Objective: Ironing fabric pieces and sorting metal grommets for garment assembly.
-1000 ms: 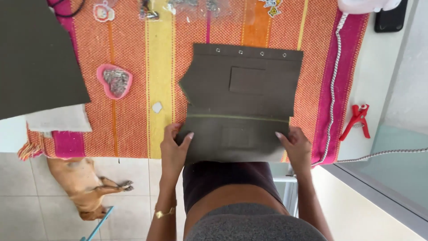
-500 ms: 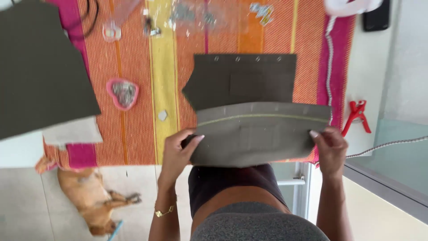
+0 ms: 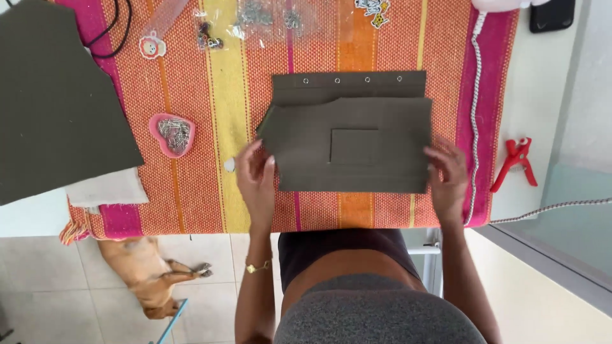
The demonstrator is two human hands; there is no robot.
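Looking down on a striped woven cloth (image 3: 191, 185) in orange, yellow and magenta, spreading over a pale table (image 3: 542, 102), with tiled floor (image 3: 76, 286) showing below the near edge and a tan dog (image 3: 146, 277) lying there on its side. Sitting on the cloth at the left: a pink heart-shaped dish (image 3: 172, 134) holding a heap of small silvery metal pieces (too small to tell which kind). Lying along the far edge: clear plastic bags (image 3: 255, 22) with more small metal bits inside. Resting at the far left: a large dark olive fabric sheet (image 3: 57, 102), overlapping a pale folded cloth (image 3: 108, 189). Lying on the bare table at the right: a red clamp (image 3: 515, 162), beside a white braided cord (image 3: 475, 108).

Lying flat near the middle of the cloth: the olive fabric piece (image 3: 350, 140), folded, long axis running left to right, eyelet edge pointing away from the person, a rectangular patch stitched at its centre. Pressing down on its left edge: the left hand (image 3: 257, 181), fingers spread and flat, pinching nothing. Touching its right edge: the right hand (image 3: 448, 178), fingers likewise splayed and flat on the fabric.
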